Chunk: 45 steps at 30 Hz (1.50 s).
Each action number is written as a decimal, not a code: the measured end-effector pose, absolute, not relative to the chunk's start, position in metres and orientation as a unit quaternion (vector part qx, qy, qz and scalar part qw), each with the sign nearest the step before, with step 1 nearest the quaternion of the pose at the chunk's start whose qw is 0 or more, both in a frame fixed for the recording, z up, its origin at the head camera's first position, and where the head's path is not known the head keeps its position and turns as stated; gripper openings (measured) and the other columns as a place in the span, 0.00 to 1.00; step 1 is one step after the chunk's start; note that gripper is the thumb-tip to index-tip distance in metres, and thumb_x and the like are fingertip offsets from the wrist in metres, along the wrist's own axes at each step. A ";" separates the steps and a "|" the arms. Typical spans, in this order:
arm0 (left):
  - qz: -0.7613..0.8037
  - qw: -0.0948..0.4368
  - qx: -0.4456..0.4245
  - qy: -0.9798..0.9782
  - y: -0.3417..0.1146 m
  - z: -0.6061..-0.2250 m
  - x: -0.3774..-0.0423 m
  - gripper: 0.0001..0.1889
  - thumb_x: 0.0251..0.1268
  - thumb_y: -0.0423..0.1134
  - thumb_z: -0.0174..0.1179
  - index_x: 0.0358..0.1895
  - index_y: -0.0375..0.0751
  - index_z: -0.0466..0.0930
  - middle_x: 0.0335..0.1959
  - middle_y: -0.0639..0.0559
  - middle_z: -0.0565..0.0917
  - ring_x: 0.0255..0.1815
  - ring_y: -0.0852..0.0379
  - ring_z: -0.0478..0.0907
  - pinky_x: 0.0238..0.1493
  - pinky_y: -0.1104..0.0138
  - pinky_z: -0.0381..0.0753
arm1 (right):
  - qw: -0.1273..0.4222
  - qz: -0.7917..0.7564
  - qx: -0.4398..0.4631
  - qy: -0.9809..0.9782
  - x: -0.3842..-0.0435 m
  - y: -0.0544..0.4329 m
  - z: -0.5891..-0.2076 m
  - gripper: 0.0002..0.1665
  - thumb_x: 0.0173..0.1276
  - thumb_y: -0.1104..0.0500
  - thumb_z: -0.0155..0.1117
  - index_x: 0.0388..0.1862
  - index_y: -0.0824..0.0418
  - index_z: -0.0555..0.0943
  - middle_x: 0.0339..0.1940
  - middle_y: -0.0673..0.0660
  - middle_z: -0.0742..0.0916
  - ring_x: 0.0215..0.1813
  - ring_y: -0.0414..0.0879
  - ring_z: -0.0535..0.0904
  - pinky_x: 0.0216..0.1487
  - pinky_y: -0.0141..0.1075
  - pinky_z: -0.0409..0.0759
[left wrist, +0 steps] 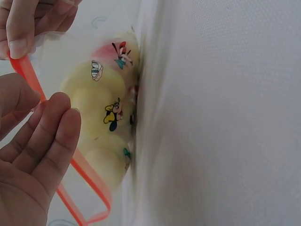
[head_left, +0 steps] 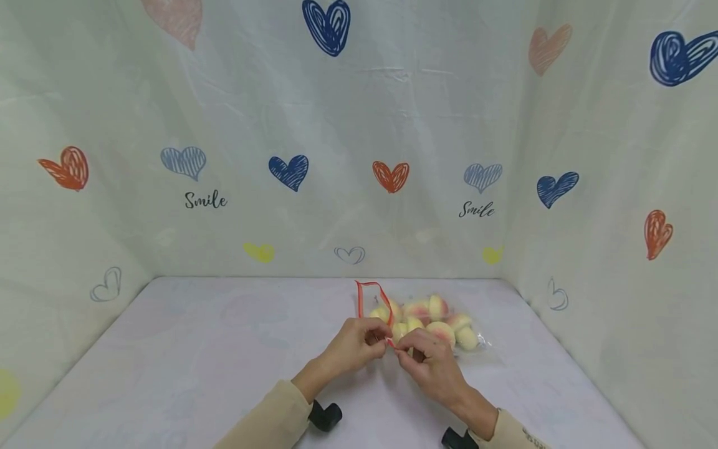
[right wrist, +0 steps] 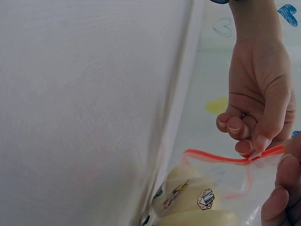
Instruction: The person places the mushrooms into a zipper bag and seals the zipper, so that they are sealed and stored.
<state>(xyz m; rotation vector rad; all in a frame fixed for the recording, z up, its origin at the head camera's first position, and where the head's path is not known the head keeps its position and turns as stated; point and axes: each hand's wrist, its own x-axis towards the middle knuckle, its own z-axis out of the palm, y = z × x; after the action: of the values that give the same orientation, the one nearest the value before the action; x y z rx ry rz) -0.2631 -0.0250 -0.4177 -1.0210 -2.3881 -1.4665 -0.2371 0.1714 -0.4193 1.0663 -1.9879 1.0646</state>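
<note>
A clear zip bag (head_left: 490, 357) lies on the table, full of yellow and pink peaches (head_left: 440, 333). Its open mouth, edged by a red zip strip (head_left: 360, 300), points toward the left. My left hand (head_left: 354, 344) pinches the strip between thumb and forefinger, its other fingers fairly straight in the left wrist view. Just to the right, my right hand (head_left: 434, 366) pinches the near end of the same strip. In the right wrist view, the strip (right wrist: 216, 157) runs from the left hand's fingertips, and cartoon prints show on the bag's film.
The bag rests on a white-covered table (head_left: 185, 355). Behind and beside it hangs a pale curtain (head_left: 421, 118) printed with hearts and the word Smile. Black wrist cameras (head_left: 325, 416) sit beneath both forearms, below beige sleeves.
</note>
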 end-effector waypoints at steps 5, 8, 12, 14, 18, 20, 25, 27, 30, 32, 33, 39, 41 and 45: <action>-0.494 0.081 -0.335 -0.798 -0.026 -0.419 -0.265 0.12 0.50 0.23 0.57 0.35 0.41 0.83 0.24 0.59 0.80 0.23 0.67 0.74 0.26 0.73 0.76 | 0.317 0.405 0.405 -0.756 -0.237 0.171 -0.417 0.16 0.51 0.73 0.68 0.28 0.52 0.81 0.24 0.43 0.80 0.22 0.31 0.67 0.23 0.17 0.64; -0.493 0.082 -0.331 -0.800 -0.026 -0.418 -0.265 0.12 0.50 0.24 0.57 0.35 0.42 0.83 0.23 0.60 0.79 0.23 0.67 0.74 0.25 0.73 0.76 | 0.320 0.405 0.408 -0.753 -0.237 0.171 -0.416 0.15 0.50 0.74 0.68 0.28 0.53 0.81 0.24 0.43 0.80 0.22 0.31 0.67 0.23 0.17 0.64; -0.491 0.085 -0.328 -0.802 -0.027 -0.419 -0.266 0.12 0.49 0.24 0.57 0.34 0.42 0.83 0.24 0.61 0.79 0.23 0.67 0.73 0.26 0.73 0.76 | 0.326 0.406 0.414 -0.747 -0.236 0.171 -0.416 0.16 0.49 0.74 0.67 0.28 0.54 0.81 0.24 0.44 0.80 0.23 0.30 0.67 0.23 0.17 0.64; -0.491 0.085 -0.326 -0.803 -0.027 -0.419 -0.267 0.12 0.49 0.24 0.57 0.34 0.42 0.83 0.24 0.61 0.79 0.24 0.67 0.73 0.26 0.72 0.76 | 0.329 0.406 0.416 -0.744 -0.236 0.171 -0.415 0.16 0.49 0.75 0.67 0.28 0.54 0.81 0.24 0.44 0.80 0.23 0.30 0.67 0.23 0.17 0.64; -0.490 0.086 -0.321 -0.806 -0.029 -0.420 -0.268 0.11 0.50 0.24 0.57 0.35 0.41 0.83 0.24 0.60 0.79 0.24 0.67 0.74 0.27 0.72 0.76 | 0.329 0.406 0.415 -0.745 -0.236 0.171 -0.415 0.16 0.49 0.75 0.67 0.28 0.54 0.81 0.24 0.44 0.80 0.22 0.31 0.67 0.23 0.17 0.64; -0.489 0.088 -0.319 -0.807 -0.029 -0.420 -0.269 0.11 0.50 0.24 0.58 0.35 0.41 0.83 0.25 0.60 0.79 0.24 0.67 0.74 0.27 0.72 0.76 | 0.326 0.406 0.412 -0.748 -0.236 0.171 -0.415 0.16 0.49 0.74 0.67 0.28 0.53 0.81 0.24 0.43 0.80 0.22 0.31 0.67 0.23 0.17 0.64; -0.491 0.085 -0.314 -0.808 -0.031 -0.422 -0.271 0.11 0.51 0.24 0.58 0.36 0.41 0.83 0.26 0.60 0.79 0.24 0.66 0.74 0.27 0.72 0.76 | 0.323 0.407 0.416 -0.746 -0.235 0.170 -0.415 0.16 0.49 0.74 0.67 0.28 0.53 0.81 0.24 0.43 0.80 0.22 0.32 0.67 0.23 0.18 0.64; -0.491 0.084 -0.312 -0.809 -0.031 -0.422 -0.272 0.11 0.50 0.24 0.58 0.36 0.41 0.83 0.26 0.60 0.79 0.25 0.66 0.74 0.27 0.72 0.76 | 0.323 0.406 0.416 -0.747 -0.235 0.170 -0.415 0.15 0.49 0.74 0.67 0.28 0.53 0.82 0.24 0.43 0.80 0.22 0.31 0.67 0.23 0.17 0.64; -0.489 0.085 -0.310 -0.811 -0.032 -0.422 -0.273 0.12 0.49 0.24 0.58 0.36 0.42 0.83 0.26 0.60 0.79 0.25 0.66 0.74 0.28 0.72 0.76 | 0.322 0.406 0.418 -0.746 -0.235 0.170 -0.415 0.15 0.49 0.74 0.68 0.28 0.54 0.82 0.24 0.43 0.80 0.22 0.31 0.67 0.23 0.17 0.64; -0.487 0.086 -0.308 -0.813 -0.032 -0.422 -0.274 0.12 0.49 0.25 0.58 0.36 0.42 0.83 0.26 0.60 0.79 0.26 0.66 0.74 0.28 0.72 0.76 | 0.322 0.406 0.421 -0.745 -0.235 0.170 -0.415 0.15 0.49 0.74 0.68 0.28 0.54 0.82 0.24 0.43 0.80 0.22 0.31 0.67 0.23 0.18 0.64; -0.486 0.086 -0.308 -0.813 -0.032 -0.422 -0.274 0.12 0.49 0.25 0.58 0.36 0.42 0.83 0.26 0.60 0.80 0.26 0.66 0.74 0.28 0.72 0.76 | 0.321 0.406 0.421 -0.745 -0.235 0.170 -0.415 0.15 0.49 0.74 0.68 0.28 0.54 0.82 0.24 0.43 0.80 0.22 0.31 0.67 0.23 0.18 0.64; -0.483 0.091 -0.300 -0.818 -0.035 -0.424 -0.276 0.12 0.49 0.25 0.58 0.36 0.42 0.84 0.25 0.61 0.80 0.26 0.66 0.74 0.27 0.72 0.76 | 0.318 0.407 0.419 -0.747 -0.234 0.170 -0.415 0.16 0.50 0.73 0.68 0.28 0.52 0.82 0.25 0.43 0.81 0.23 0.30 0.68 0.23 0.17 0.65; -0.481 0.092 -0.297 -0.820 -0.036 -0.425 -0.278 0.12 0.49 0.25 0.58 0.36 0.42 0.84 0.25 0.61 0.80 0.25 0.67 0.74 0.27 0.72 0.76 | 0.321 0.407 0.424 -0.743 -0.234 0.169 -0.415 0.16 0.49 0.73 0.68 0.29 0.52 0.82 0.25 0.43 0.81 0.22 0.31 0.68 0.23 0.17 0.65; -0.478 0.089 -0.288 -0.825 -0.038 -0.426 -0.279 0.12 0.49 0.25 0.58 0.36 0.43 0.84 0.26 0.61 0.80 0.27 0.66 0.74 0.28 0.72 0.76 | 0.322 0.408 0.429 -0.739 -0.234 0.169 -0.415 0.15 0.49 0.73 0.68 0.28 0.54 0.82 0.25 0.44 0.81 0.22 0.31 0.68 0.23 0.17 0.65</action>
<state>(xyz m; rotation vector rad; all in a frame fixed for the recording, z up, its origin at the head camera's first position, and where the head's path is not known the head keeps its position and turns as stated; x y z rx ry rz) -0.2788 -0.0378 -0.4259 -0.8583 -2.4555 -1.4210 -0.2337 0.1690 -0.4154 1.1259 -1.9393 1.0715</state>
